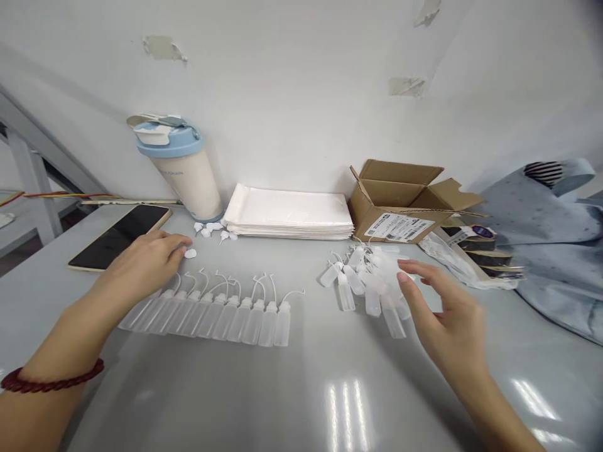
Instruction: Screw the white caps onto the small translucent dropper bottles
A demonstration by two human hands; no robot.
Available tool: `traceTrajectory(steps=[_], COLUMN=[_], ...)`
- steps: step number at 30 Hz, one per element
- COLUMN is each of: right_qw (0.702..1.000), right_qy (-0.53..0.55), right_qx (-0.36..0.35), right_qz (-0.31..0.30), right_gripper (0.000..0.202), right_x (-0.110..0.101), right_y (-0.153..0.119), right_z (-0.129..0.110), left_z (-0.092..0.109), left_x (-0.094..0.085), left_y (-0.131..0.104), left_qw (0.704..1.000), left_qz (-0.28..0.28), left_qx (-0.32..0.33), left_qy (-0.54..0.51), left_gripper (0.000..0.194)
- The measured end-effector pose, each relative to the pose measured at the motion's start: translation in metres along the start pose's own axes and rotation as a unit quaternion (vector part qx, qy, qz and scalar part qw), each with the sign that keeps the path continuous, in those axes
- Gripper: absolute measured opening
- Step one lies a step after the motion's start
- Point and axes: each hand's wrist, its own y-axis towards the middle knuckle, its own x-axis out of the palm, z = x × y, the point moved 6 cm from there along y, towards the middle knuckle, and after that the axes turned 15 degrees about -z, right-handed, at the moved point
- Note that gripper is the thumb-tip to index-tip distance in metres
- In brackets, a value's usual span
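My left hand (153,257) is curled at the left, fingertips pinched at the edge of a small round white plastic piece (190,253). Below it, a row of small translucent squeeze bottles (221,317) lies side by side, thin strap-like tails at their necks. The hand and wrist cover the row's left end. My right hand (440,307) is open at the right edge of a loose pile of similar bottles (372,289). Its thumb and index finger stand slightly apart beside the pile. More small white pieces (211,230) lie near the tumbler's base.
A phone (122,235) lies at the left, and a cream tumbler with a blue lid (188,176) stands behind. White padded envelopes (289,210) are stacked by the wall. An open cardboard box (400,213), packaged items (485,251) and blue-grey fabric (556,251) occupy the right.
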Motion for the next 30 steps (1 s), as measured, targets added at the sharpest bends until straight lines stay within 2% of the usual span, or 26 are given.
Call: traceTrajectory(steps=[2,4,7,9,13,16,20,25,30], right_qw=[0.997,0.988,0.969,0.946,0.902,0.887,0.895,0.928,0.917], right_qy=[-0.005,0.011,0.064,0.082,0.054,0.034,0.065,0.088,0.05], right_qx=[-0.078,-0.152,-0.217,-0.258,-0.31,-0.302,-0.278,-0.121,-0.056], right_qz=[0.019,-0.006,-0.103,-0.18,-0.296,-0.348,-0.342,-0.341,-0.392], right_gripper=[0.015,0.015,0.025,0.03,0.037,0.039,0.034,0.021,0.026], right_x=[0.002,0.011,0.03,0.044,0.062,0.071,0.076,0.089,0.106], right_y=[-0.006,-0.016,-0.032,-0.042,-0.053,-0.053,-0.046,-0.03,-0.021], right_z=[-0.016,-0.034,-0.059,-0.074,-0.089,-0.09,-0.091,-0.086,-0.095], left_z=[0.002,0.003,0.004,0.004,0.001,-0.004,-0.006,-0.004,0.002], left_x=[-0.001,-0.002,-0.002,-0.003,0.001,0.006,0.007,-0.008,-0.024], left_y=[-0.002,-0.003,-0.004,-0.003,0.001,0.003,-0.003,-0.013,-0.011], left_qw=[1.0,1.0,1.0,0.999,0.998,0.997,0.996,0.992,0.984], left_qz=[-0.002,-0.003,-0.003,0.0,0.005,-0.002,-0.003,0.036,0.052], left_qx=[0.005,0.004,-0.007,-0.008,-0.012,-0.018,-0.008,-0.029,-0.065], left_qy=[-0.004,-0.012,-0.027,-0.037,-0.058,-0.069,-0.086,-0.117,-0.16], left_gripper=[0.041,0.042,0.043,0.042,0.037,0.024,0.03,0.031,0.029])
